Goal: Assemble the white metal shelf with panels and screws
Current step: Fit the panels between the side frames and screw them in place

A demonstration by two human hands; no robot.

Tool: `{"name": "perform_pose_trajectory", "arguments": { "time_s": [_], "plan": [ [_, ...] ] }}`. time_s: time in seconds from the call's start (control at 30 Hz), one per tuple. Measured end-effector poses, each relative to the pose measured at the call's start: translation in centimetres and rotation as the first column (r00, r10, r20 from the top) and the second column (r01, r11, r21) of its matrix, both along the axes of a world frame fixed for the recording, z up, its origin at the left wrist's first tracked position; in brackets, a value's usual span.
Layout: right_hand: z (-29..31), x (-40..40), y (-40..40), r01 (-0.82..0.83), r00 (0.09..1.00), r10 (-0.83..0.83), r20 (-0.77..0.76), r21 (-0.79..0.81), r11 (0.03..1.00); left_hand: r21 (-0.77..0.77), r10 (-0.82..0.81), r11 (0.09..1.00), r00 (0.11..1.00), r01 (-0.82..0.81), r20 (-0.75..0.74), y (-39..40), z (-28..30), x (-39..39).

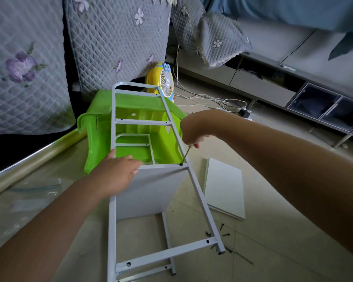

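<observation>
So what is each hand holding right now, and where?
The right hand grips a screwdriver at its top end, tip at a frame screw hole. The left hand lies flat on the white panel, gripping nothing.

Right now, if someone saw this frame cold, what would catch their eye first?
Probably the white shelf frame running up the middle, its far end propped on a bright green plastic chair. At the centre the right hand drives a screwdriver into the frame's right rail, while the left hand presses flat on a white panel. A yellow fan stands behind, and loose screws lie on the floor by the near corner.
</observation>
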State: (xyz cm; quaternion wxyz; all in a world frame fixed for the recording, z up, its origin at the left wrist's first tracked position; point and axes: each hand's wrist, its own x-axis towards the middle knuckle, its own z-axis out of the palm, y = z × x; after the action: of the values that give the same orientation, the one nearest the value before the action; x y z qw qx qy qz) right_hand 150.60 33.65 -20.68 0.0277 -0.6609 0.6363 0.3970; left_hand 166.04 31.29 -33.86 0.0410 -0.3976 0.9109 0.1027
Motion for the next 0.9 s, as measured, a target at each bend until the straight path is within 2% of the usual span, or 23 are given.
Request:
{"name": "perform_pose_trajectory", "arguments": {
  "time_s": [0.07, 0.23, 0.33, 0.47, 0.57, 0.67, 0.8, 0.9],
  "plan": [
    [-0.2, 0.4, -0.1, -0.049, 0.998, 0.05, -0.047, 0.025, 0.998, -0.013, -0.002, 1.0, 1.0, 0.002, -0.007, 0.4, 0.1, 0.0],
    [-1.0, -0.2, 1.2, -0.355, 0.901, 0.304, -0.311, -0.124, 0.927, -0.087, 0.041, 0.996, 0.996, -0.034, 0.079, 0.3, 0.4, 0.0],
    [-1.6, -1.1, 2.0, -0.537, 0.815, 0.456, -0.357, -0.173, 0.826, -0.048, 0.163, 0.986, 0.984, -0.16, 0.071, 0.1, 0.4, 0.1],
    [-1.7, -2.0, 2.0, -0.625, 0.758, 0.55, -0.352, -0.15, 0.766, 0.063, 0.22, 0.972, 0.973, -0.225, 0.074, 0.4, 0.7, -0.3],
    [-1.8, -1.6, 1.8, -0.602, 0.768, 0.528, -0.362, -0.129, 0.788, 0.056, 0.233, 0.97, 0.968, -0.238, 0.094, 0.4, 0.5, -0.6],
    [-2.3, -1.0, 1.5, -0.529, 0.814, 0.439, -0.381, -0.175, 0.83, 0.048, 0.228, 0.971, 0.969, -0.233, 0.092, 0.5, 0.5, -0.7],
    [-2.7, -0.4, 1.4, -0.292, 0.931, 0.203, -0.302, -0.285, 0.913, 0.042, 0.216, 0.975, 0.973, -0.22, 0.082, 0.4, 0.5, -0.6],
    [-2.9, 0.3, 0.7, -0.035, 0.974, -0.041, -0.223, -0.326, 0.945, 0.044, 0.218, 0.974, 0.973, -0.222, 0.08, 0.4, 0.4, -0.5]
  ]
}}
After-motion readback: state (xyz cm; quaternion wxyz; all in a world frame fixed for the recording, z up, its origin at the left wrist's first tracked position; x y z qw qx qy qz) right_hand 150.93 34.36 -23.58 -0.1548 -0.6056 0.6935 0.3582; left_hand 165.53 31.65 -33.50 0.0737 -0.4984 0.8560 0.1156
